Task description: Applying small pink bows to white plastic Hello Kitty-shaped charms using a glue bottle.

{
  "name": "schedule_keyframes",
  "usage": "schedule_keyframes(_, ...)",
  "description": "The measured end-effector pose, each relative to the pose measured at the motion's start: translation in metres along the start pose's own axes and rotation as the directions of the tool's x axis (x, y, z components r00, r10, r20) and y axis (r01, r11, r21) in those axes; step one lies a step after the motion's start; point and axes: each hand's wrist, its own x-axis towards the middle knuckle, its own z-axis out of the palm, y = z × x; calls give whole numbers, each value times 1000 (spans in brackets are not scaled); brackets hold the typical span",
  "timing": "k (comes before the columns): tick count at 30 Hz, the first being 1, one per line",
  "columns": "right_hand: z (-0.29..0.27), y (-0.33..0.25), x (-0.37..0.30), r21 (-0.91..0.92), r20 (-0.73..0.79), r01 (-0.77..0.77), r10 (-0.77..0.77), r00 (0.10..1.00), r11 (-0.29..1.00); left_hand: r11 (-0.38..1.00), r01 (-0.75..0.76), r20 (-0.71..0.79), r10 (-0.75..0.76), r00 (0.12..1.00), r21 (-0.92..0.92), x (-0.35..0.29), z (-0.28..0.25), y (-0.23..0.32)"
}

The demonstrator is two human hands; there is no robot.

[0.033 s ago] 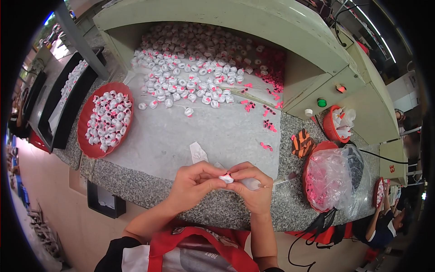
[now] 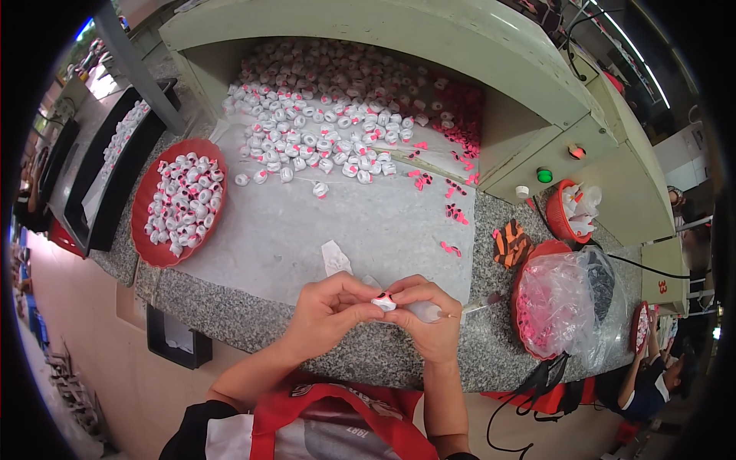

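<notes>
A small rounded white plastic piece [image 2: 383,302] with a pink and black part on top is pinched between both hands, just above the near edge of the worktop. My left hand [image 2: 331,310] is closed, its thumb and fingertips on the piece's left side. Also closed, my right hand [image 2: 429,318] grips the piece from the right with thumb and index finger. A translucent object [image 2: 424,310], perhaps a small bottle, shows within my right hand; the fingers partly hide it. A crumpled white paper [image 2: 335,258] lies just beyond my left hand.
Many white-and-pink pieces [image 2: 307,142] are heaped under the pale green hood [image 2: 368,27]. A red dish [image 2: 218,224] of similar pieces stands left. Small pink parts [image 2: 451,248] lie right; beyond them are a plastic-covered red dish [image 2: 524,337], striped cloth [image 2: 512,242] and red basket [image 2: 556,220].
The piece between my fingertips has tipped slightly, with more of its black-and-pink top showing. Both hands stay in almost the same place.
</notes>
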Motion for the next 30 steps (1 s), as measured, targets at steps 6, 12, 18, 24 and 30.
schedule_keyframes(6,12,-3,2,51,-2,-65,65,998,997,999,-38,-59,38,998,-2,-4,-3,4)
schedule_keyframes(12,32,13,9,81,-131,-158,168,977,984,998,-25,-146,17,989,-53,-5,-17,5)
schedule_keyframes(18,54,23,20,-170,-219,-140,101,970,975,719,0,-537,519,666,695,15,-128,43)
schedule_keyframes(24,34,15,8,-237,-247,-252,193,950,938,-22,288,-153,808,569,957,52,-146,43)
schedule_keyframes(30,15,14,-10,-165,-194,-136,103,976,977,149,-2,-70,473,878,989,98,-97,-15)
